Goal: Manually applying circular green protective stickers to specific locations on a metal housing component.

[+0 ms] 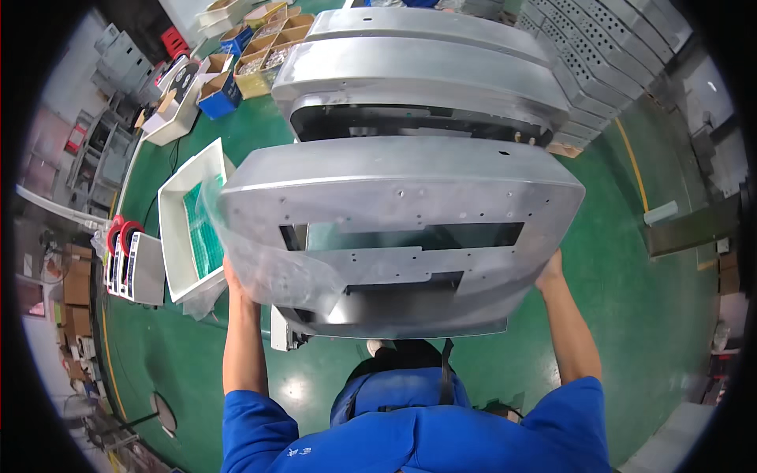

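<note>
A large silver sheet-metal housing (378, 213) with rounded shoulders, cut-out slots and small holes is held up in front of my body. My left hand (239, 282) grips its left edge, with the fingers partly hidden by the metal and a clear plastic film (268, 264). On the opposite edge my right hand (550, 270) is closed, its fingertips out of sight behind the panel. Through the long slot the green floor and dark parts show. Just beyond it stand more silver housings (426, 75) of the same kind, one behind another.
To the left sits a white bin (172, 213) with green mesh material. Behind it are a blue box (219, 96) and cardboard boxes (256, 75) of small parts. Perforated metal panels (587, 59) are stacked at far right. A metal bench-like piece (694, 229) juts in from the right.
</note>
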Motion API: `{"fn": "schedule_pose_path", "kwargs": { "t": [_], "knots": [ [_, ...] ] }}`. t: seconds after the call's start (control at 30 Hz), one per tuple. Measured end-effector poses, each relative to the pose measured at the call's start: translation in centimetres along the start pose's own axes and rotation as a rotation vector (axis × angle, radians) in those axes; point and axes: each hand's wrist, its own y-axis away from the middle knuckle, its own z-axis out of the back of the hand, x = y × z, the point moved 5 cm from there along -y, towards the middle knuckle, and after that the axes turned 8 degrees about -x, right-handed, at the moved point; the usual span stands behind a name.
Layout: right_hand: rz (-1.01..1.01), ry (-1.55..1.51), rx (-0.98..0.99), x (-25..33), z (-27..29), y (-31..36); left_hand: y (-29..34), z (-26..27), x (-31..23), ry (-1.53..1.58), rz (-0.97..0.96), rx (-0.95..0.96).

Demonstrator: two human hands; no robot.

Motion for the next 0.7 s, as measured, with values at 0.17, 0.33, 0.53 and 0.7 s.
{"fn": "schedule_pose_path", "kwargs": {
  "t": [0.17,0.33,0.53,0.7],
  "knots": [
    [-0.367,0.143,-0.039,-1.9,-0.9,2.1,-1.7,-2.0,3.2,-0.06,0.275,-0.102],
    [-0.4,0.263,-0.034,-5.5,0.9,-0.2,-2.7,3.4,7.6,-0.074,0.195,-0.216],
    [0.598,0.702,-0.127,3.7,-6.6,3.8,5.0,-8.0,3.9,-0.541,-0.117,-0.079],
    [1.139,1.079,0.687,4.0,-25.4,17.5,11.3,-11.1,4.9,-0.54,-0.067,0.172]
  ]
}}
